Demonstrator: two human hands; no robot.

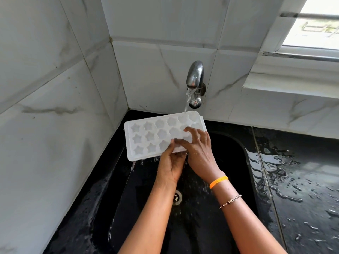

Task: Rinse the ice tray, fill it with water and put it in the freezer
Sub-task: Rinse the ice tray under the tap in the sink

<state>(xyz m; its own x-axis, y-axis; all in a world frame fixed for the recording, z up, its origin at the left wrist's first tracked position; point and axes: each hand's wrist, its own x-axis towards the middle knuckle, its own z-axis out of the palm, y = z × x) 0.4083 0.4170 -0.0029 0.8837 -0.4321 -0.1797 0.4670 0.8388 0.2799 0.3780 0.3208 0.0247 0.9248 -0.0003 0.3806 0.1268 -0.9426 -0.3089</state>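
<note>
Gripping the ice tray (146, 136), left hand (169, 165); right hand (199, 149) spread atop, under running tap (195, 76).

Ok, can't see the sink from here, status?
Left hand grips ice tray near edge, right hand fingers on top. Tap running onto far end. Nothing blocking.

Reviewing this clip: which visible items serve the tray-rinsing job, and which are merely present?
In use: white plastic ice tray with star-shaped moulds; running chrome wall tap; black sink; left hand; right hand.
Merely present: wet black countertop; window; orange wristband.
</note>
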